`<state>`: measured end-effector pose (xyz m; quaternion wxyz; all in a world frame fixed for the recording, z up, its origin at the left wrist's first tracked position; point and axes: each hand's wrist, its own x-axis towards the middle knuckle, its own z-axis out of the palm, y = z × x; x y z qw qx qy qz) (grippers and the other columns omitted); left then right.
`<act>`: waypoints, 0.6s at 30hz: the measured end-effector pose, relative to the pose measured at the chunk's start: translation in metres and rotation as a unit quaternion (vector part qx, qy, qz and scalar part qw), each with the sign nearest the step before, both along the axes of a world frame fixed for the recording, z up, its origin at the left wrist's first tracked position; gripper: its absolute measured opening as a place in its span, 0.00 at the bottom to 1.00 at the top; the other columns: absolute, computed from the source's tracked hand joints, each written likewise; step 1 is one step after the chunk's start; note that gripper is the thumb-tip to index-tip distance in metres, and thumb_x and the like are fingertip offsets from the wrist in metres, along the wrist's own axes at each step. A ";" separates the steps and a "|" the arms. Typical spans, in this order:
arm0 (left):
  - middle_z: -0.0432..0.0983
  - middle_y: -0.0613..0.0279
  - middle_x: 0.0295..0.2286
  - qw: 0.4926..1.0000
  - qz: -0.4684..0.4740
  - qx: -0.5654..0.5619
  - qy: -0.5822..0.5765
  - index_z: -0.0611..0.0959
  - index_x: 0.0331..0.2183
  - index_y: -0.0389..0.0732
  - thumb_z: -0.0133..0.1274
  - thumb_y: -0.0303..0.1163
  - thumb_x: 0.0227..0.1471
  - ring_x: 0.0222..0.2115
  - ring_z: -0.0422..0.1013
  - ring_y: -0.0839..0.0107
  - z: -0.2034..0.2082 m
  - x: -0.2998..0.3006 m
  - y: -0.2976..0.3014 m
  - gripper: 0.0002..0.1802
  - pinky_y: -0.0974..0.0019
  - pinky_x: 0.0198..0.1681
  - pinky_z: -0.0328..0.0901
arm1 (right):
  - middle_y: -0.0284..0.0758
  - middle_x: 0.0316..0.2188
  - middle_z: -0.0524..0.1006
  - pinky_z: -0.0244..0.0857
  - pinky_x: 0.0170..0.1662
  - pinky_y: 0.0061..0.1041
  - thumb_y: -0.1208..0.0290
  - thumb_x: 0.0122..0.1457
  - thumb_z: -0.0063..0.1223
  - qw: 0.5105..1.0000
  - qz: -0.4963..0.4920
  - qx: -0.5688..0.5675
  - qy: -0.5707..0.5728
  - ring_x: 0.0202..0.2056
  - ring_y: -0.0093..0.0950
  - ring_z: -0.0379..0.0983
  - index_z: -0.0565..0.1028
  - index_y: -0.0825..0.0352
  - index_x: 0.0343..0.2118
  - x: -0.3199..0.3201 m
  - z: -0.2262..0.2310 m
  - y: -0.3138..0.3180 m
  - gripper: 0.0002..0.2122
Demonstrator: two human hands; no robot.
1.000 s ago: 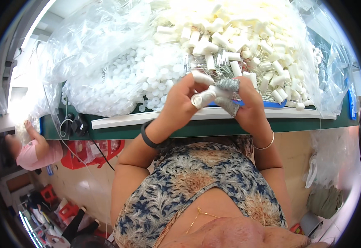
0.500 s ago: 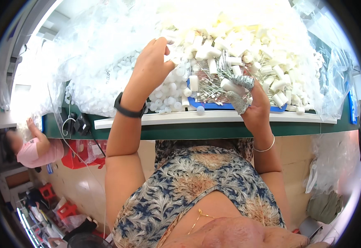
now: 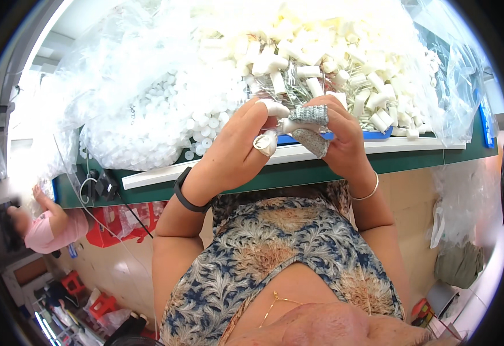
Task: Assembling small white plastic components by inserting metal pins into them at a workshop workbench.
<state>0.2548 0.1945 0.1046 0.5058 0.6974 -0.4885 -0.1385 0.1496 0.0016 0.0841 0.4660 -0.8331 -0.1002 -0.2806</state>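
In front of my chest, at the table edge, my two hands meet. My right hand (image 3: 344, 138), its thumb and index finger in grey coverings, pinches a small white cylinder (image 3: 288, 125) that is mostly hidden by the fingers. My left hand (image 3: 232, 150), with white covers on two fingertips, is closed near the cylinder's left end; what it holds, if anything, is too small to make out. Just beyond the left hand is a heap of translucent white caps (image 3: 205, 128). Past the right hand lies a pile of white cylinders (image 3: 373, 86), several with thin metal wires.
A blue tray (image 3: 379, 135) shows under the cylinders. A white strip (image 3: 160, 177) runs along the green table edge (image 3: 402, 164). Clear plastic bags (image 3: 454, 109) hang at the right. Black adapters with cables (image 3: 108, 183) lie left. A person in pink (image 3: 61, 233) works far left.
My left hand has moved from the caps toward me and rightward, meeting the right hand. My right hand has come slightly left, still pinching the white cylinder.
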 end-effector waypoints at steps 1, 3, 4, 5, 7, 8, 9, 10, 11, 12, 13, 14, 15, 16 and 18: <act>0.70 0.52 0.35 1.000 -0.013 0.012 -0.009 0.74 0.46 0.34 0.51 0.24 0.52 0.36 0.68 0.58 -0.004 0.000 0.003 0.18 0.61 0.42 0.65 | 0.35 0.32 0.79 0.67 0.43 0.31 0.74 0.47 0.69 1.000 -0.002 0.001 0.002 0.39 0.35 0.74 0.80 0.67 0.35 -0.001 0.003 -0.003 0.12; 0.70 0.52 0.37 0.999 -0.028 0.025 -0.016 0.73 0.49 0.33 0.51 0.24 0.54 0.36 0.69 0.62 -0.007 -0.001 0.003 0.20 0.64 0.43 0.66 | 0.36 0.30 0.77 0.65 0.44 0.33 0.74 0.47 0.68 0.991 -0.016 -0.124 0.056 0.37 0.38 0.72 0.79 0.68 0.33 -0.003 0.011 -0.009 0.11; 0.70 0.52 0.37 0.996 -0.021 0.060 -0.067 0.73 0.48 0.33 0.52 0.25 0.55 0.36 0.69 0.61 -0.006 -0.003 0.003 0.18 0.64 0.42 0.66 | 0.36 0.30 0.77 0.65 0.44 0.33 0.74 0.47 0.68 0.990 -0.017 -0.123 0.060 0.37 0.38 0.72 0.79 0.68 0.33 -0.004 0.014 -0.007 0.11; 0.70 0.51 0.37 0.989 -0.014 0.093 -0.118 0.73 0.47 0.32 0.52 0.26 0.56 0.36 0.68 0.60 -0.006 -0.004 0.002 0.17 0.63 0.41 0.65 | 0.37 0.29 0.76 0.65 0.44 0.34 0.75 0.47 0.67 0.984 -0.024 -0.172 0.032 0.37 0.40 0.71 0.78 0.69 0.32 -0.003 0.018 -0.002 0.11; 0.70 0.51 0.35 0.990 -0.013 0.081 -0.112 0.74 0.45 0.32 0.52 0.26 0.57 0.34 0.68 0.59 -0.011 -0.002 0.003 0.15 0.62 0.39 0.65 | 0.38 0.28 0.75 0.64 0.44 0.34 0.75 0.47 0.67 0.975 -0.030 -0.220 0.005 0.36 0.41 0.71 0.76 0.69 0.31 -0.005 0.024 0.001 0.10; 0.70 0.51 0.34 0.992 -0.011 0.069 -0.107 0.74 0.44 0.32 0.52 0.26 0.57 0.32 0.68 0.58 -0.013 -0.002 0.003 0.13 0.61 0.37 0.65 | 0.38 0.28 0.75 0.64 0.44 0.34 0.75 0.47 0.66 0.988 -0.016 -0.147 0.051 0.36 0.41 0.71 0.76 0.69 0.31 -0.007 0.027 0.000 0.10; 0.70 0.51 0.34 0.992 -0.010 0.070 -0.106 0.74 0.44 0.32 0.52 0.26 0.57 0.32 0.68 0.58 -0.014 -0.001 0.004 0.13 0.61 0.37 0.65 | 0.37 0.28 0.75 0.64 0.44 0.33 0.75 0.48 0.66 0.993 0.000 -0.074 0.096 0.37 0.41 0.71 0.75 0.69 0.30 -0.007 0.028 0.000 0.10; 0.71 0.51 0.32 0.996 -0.008 0.055 -0.076 0.75 0.43 0.32 0.53 0.27 0.58 0.30 0.69 0.57 -0.016 -0.001 0.004 0.12 0.61 0.35 0.65 | 0.38 0.27 0.73 0.64 0.43 0.34 0.75 0.48 0.66 0.994 -0.015 -0.063 0.089 0.35 0.41 0.70 0.74 0.69 0.29 -0.012 0.023 -0.007 0.10; 0.72 0.51 0.30 0.998 -0.006 0.041 -0.046 0.75 0.42 0.32 0.53 0.27 0.58 0.29 0.69 0.56 -0.017 -0.001 0.005 0.11 0.60 0.33 0.65 | 0.38 0.25 0.72 0.63 0.41 0.35 0.75 0.49 0.66 0.995 -0.031 -0.051 0.082 0.34 0.41 0.69 0.73 0.69 0.27 -0.017 0.019 -0.013 0.10; 0.72 0.51 0.30 0.998 -0.006 0.041 -0.042 0.75 0.42 0.32 0.53 0.27 0.58 0.29 0.69 0.56 -0.017 -0.002 0.004 0.11 0.60 0.33 0.65 | 0.39 0.24 0.70 0.63 0.40 0.35 0.75 0.49 0.65 0.991 -0.025 -0.104 0.085 0.32 0.40 0.68 0.72 0.70 0.27 -0.022 0.017 -0.022 0.10; 0.73 0.51 0.29 0.996 -0.020 0.057 -0.064 0.75 0.41 0.32 0.54 0.27 0.58 0.28 0.70 0.55 -0.015 -0.003 0.003 0.11 0.60 0.33 0.65 | 0.39 0.23 0.69 0.62 0.38 0.36 0.75 0.50 0.65 0.984 -0.020 -0.156 0.088 0.31 0.40 0.67 0.72 0.70 0.27 -0.025 0.016 -0.027 0.10; 0.74 0.50 0.28 0.993 -0.034 0.073 -0.086 0.76 0.41 0.33 0.54 0.28 0.58 0.27 0.70 0.54 -0.015 -0.004 0.001 0.11 0.60 0.33 0.66 | 0.40 0.21 0.66 0.61 0.35 0.36 0.74 0.51 0.65 0.989 0.008 -0.134 0.056 0.28 0.40 0.64 0.70 0.70 0.25 -0.024 0.006 -0.025 0.11; 0.74 0.50 0.28 0.993 -0.037 0.074 -0.082 0.76 0.41 0.33 0.54 0.28 0.58 0.27 0.70 0.54 -0.017 -0.005 -0.001 0.11 0.60 0.33 0.66 | 0.40 0.21 0.66 0.61 0.35 0.36 0.74 0.51 0.65 0.989 0.006 -0.132 0.060 0.28 0.40 0.64 0.70 0.70 0.25 -0.023 0.002 -0.022 0.11; 0.73 0.50 0.29 0.994 -0.039 0.054 -0.084 0.76 0.40 0.33 0.54 0.28 0.58 0.27 0.70 0.53 -0.020 -0.006 -0.004 0.11 0.60 0.32 0.66 | 0.39 0.22 0.66 0.61 0.35 0.35 0.74 0.51 0.65 0.992 0.001 -0.118 0.036 0.28 0.40 0.64 0.69 0.70 0.25 -0.021 0.000 -0.018 0.12; 0.71 0.50 0.27 0.995 -0.033 0.026 -0.086 0.75 0.38 0.32 0.53 0.28 0.59 0.25 0.68 0.53 -0.020 -0.011 -0.009 0.09 0.59 0.30 0.64 | 0.38 0.23 0.68 0.62 0.36 0.33 0.78 0.48 0.64 0.994 -0.019 -0.105 -0.004 0.28 0.40 0.66 0.67 0.70 0.23 -0.019 0.000 -0.012 0.12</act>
